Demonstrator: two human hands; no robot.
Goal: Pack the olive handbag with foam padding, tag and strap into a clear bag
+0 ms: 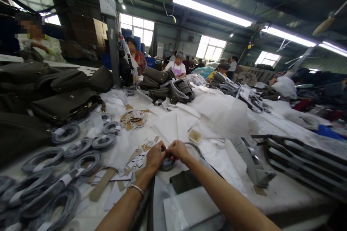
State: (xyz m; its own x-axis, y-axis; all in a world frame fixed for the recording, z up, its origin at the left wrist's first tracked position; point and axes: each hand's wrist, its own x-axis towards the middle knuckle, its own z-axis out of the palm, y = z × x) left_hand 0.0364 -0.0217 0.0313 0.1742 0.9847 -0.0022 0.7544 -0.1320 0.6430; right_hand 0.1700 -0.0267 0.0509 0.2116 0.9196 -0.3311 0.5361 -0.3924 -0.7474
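My left hand is closed around the near side of a dark coiled strap, low over the table. Close beside it, my right hand pinches at the top of the same coil, and the two hands' fingertips nearly meet. The fingers partly cover the coil, so the exact spot gripped is hidden. A loose dark strap curves away behind my right wrist. Below my forearms lies a dark grey flap piece with a white sheet in front of it.
Left of my hands lie several coiled straps with white bands, and scattered paper tags. Dark bags are piled behind them. A small tub, a tape dispenser and stacked straps stand to the right. Co-workers sit farther back.
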